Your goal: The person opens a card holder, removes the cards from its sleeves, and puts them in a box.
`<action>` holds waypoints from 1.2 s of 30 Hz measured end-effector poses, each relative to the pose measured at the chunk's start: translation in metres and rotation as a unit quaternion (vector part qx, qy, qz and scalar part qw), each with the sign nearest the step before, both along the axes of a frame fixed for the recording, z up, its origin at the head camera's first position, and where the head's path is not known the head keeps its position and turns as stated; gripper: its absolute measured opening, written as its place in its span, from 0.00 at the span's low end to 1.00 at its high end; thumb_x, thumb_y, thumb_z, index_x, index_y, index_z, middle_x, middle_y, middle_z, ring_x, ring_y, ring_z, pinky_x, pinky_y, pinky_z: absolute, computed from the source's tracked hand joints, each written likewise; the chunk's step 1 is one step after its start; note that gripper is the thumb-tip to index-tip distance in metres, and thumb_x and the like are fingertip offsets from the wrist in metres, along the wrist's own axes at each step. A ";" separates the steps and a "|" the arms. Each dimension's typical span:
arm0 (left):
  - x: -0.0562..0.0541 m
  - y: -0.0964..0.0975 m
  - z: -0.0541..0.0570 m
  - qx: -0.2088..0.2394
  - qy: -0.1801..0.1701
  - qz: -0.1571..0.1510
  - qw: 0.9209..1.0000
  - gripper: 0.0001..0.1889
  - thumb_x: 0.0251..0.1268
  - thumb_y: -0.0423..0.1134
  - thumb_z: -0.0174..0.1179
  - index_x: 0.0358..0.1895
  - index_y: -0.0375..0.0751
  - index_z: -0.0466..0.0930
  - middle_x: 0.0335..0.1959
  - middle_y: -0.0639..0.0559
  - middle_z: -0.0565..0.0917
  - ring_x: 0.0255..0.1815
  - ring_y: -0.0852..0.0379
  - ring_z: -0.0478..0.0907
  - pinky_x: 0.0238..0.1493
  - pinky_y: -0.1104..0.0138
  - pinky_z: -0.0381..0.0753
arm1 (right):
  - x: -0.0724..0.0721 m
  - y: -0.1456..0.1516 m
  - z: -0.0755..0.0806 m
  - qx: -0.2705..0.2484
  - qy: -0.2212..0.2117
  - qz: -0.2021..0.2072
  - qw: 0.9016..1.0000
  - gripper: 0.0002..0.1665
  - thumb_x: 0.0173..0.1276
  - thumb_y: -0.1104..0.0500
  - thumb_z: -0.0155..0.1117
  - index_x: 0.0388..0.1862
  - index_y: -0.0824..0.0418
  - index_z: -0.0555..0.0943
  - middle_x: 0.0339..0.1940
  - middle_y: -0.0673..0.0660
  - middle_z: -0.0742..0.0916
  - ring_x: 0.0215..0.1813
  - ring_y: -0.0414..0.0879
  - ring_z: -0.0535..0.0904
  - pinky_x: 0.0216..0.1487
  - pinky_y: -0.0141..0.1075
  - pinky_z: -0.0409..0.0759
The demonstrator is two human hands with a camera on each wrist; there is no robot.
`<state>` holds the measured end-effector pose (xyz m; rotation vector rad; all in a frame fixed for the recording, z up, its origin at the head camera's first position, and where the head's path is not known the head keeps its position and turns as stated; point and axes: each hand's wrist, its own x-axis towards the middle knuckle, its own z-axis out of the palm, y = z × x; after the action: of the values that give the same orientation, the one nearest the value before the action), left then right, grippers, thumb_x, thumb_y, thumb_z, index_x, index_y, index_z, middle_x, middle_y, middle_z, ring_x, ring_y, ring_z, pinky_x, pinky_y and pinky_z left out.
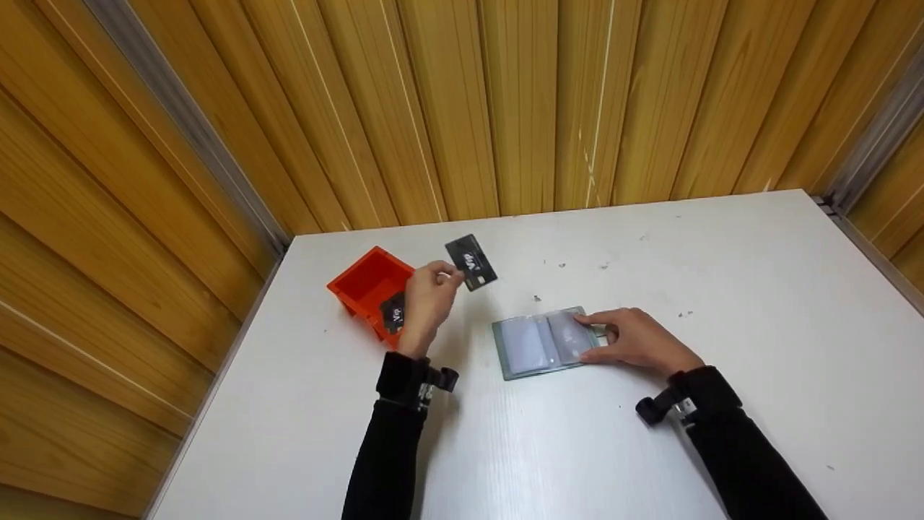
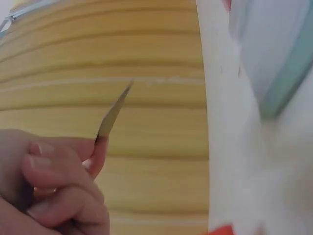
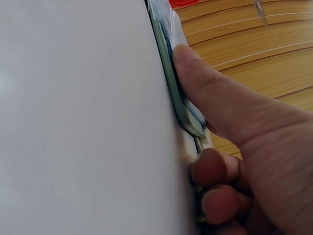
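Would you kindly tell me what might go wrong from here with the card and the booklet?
The left hand pinches the black card near one edge, so it might swivel or slip. The right hand holds the booklet at its right edge; if it eases off, the clear pages could turn. Those pages look thin, so a card corner might snag.

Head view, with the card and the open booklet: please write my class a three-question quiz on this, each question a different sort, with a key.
1. Multiple choice: What does the left hand pinch?
A) a pen
B) a black card
C) a spoon

2. True or false: At least one more dark card lies in the red bin.

3. Fill in: In the head view, the right hand holds the open booklet at its ____ side.

Key: 1. B; 2. True; 3. right
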<state>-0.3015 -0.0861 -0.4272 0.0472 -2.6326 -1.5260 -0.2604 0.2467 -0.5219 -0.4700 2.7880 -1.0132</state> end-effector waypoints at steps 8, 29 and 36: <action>-0.017 -0.053 -0.009 -0.261 0.102 0.238 0.930 0.13 0.76 0.40 0.54 0.51 0.38 0.83 0.36 0.41 0.89 0.37 0.42 0.85 0.42 0.52 0.84 | -0.001 0.001 -0.002 -0.004 -0.006 0.000 1.000 0.46 0.52 0.38 0.83 0.69 0.50 0.81 0.21 0.46 0.75 0.27 0.40 0.68 0.29 0.30 0.64; -0.025 -0.073 -0.049 -0.527 -0.027 0.120 0.841 0.20 0.76 0.42 0.54 0.59 0.33 0.84 0.74 0.36 0.71 0.80 0.40 0.59 0.84 0.48 0.38 | 0.001 0.003 0.000 -0.013 -0.009 0.001 1.000 0.45 0.53 0.37 0.82 0.70 0.49 0.80 0.21 0.46 0.75 0.27 0.39 0.68 0.31 0.30 0.65; -0.026 -0.071 -0.052 -0.581 -0.053 0.116 0.804 0.17 0.74 0.37 0.56 0.60 0.39 0.86 0.78 0.40 0.68 0.83 0.41 0.58 0.84 0.44 0.37 | 0.002 0.002 0.001 -0.011 -0.016 -0.005 1.000 0.46 0.53 0.37 0.82 0.70 0.48 0.80 0.23 0.47 0.76 0.29 0.40 0.70 0.32 0.31 0.66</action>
<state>-0.3273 -0.1571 -0.4793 0.3329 -2.9840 0.3214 -0.2587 0.2487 -0.5207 -0.4390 2.7557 -1.0442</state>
